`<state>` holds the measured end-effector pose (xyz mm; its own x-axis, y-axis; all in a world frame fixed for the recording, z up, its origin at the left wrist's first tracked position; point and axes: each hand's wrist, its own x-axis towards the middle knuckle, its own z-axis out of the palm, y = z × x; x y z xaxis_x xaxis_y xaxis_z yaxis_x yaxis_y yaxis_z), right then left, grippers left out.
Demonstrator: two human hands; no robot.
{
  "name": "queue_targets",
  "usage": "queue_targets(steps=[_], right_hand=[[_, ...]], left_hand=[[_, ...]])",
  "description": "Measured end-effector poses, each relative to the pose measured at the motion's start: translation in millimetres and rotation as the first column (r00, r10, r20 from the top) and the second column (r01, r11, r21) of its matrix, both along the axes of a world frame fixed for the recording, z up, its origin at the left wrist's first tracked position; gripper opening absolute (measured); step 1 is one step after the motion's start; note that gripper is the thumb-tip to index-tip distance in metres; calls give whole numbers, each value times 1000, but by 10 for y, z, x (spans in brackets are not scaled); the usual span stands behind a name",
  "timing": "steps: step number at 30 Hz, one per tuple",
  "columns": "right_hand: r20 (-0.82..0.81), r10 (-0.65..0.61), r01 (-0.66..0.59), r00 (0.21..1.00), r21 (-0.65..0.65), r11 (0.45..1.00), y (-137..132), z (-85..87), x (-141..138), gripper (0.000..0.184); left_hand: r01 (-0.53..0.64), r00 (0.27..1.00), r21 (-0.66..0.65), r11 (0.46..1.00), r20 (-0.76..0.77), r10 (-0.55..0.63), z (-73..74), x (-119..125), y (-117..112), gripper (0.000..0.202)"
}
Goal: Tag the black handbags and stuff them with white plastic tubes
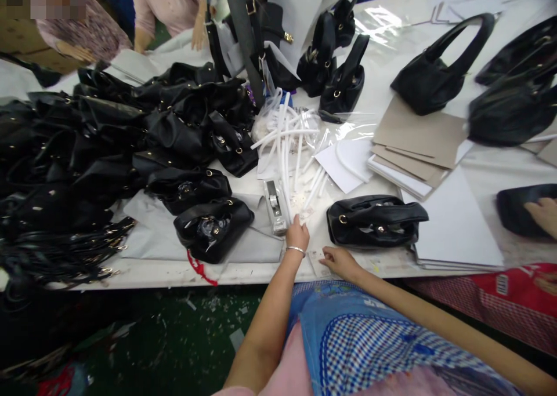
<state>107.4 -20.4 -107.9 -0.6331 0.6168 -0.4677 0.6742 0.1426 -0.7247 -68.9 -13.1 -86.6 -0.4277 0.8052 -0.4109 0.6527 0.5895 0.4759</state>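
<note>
My left hand (297,236), a bangle on its wrist, is closed at the lower ends of some white tubes (284,152); what its fingers pinch is too small to make out. Close by on its left lies a grey, clear-edged oblong object (274,206) of a kind I cannot tell. My right hand (342,262) rests at the table's front edge with fingers curled together, and anything in them is hidden. Just beyond it, a black handbag (376,221) with gold rings lies on the table. Another black handbag (213,228), with clear plastic in its opening, sits to the left.
A big heap of black bags (108,123) covers the left, with straps (56,245) at the front. Grey-brown boards (418,132) and white sheets (456,222) are stacked right. More handbags (435,74) stand behind. Co-workers (167,7) are across the table; another person's hand (543,215) is far right.
</note>
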Motion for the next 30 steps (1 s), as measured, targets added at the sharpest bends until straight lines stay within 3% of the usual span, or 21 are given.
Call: queue_targets(steps=[7, 14, 18, 23, 27, 30], right_hand=[[-11, 59, -59, 998, -21, 998, -44, 3, 1, 8], [-61, 46, -47, 997, -17, 999, -20, 24, 26, 24], [-132, -20, 25, 991, 34, 999, 18, 94, 53, 29], [-228, -85, 104, 970, 71, 992, 63, 169, 20, 26], [-101, 19, 3, 995, 209, 978, 138, 183, -185, 27], [4, 88, -86, 996, 292, 953, 218, 156, -442, 32]], left_hand=[[-28, 993, -99, 995, -114, 16, -97, 2, 415, 30], [-36, 989, -102, 994, -149, 21, -86, -22, 472, 18], [-8, 996, -15, 1000, -89, 7, -3, 29, 254, 16], [-27, 999, 66, 997, 27, 25, 41, 34, -284, 18], [-161, 980, 144, 976, 141, 141, 22, -25, -670, 18], [-232, 958, 147, 962, 204, 200, 0, -48, -829, 18]])
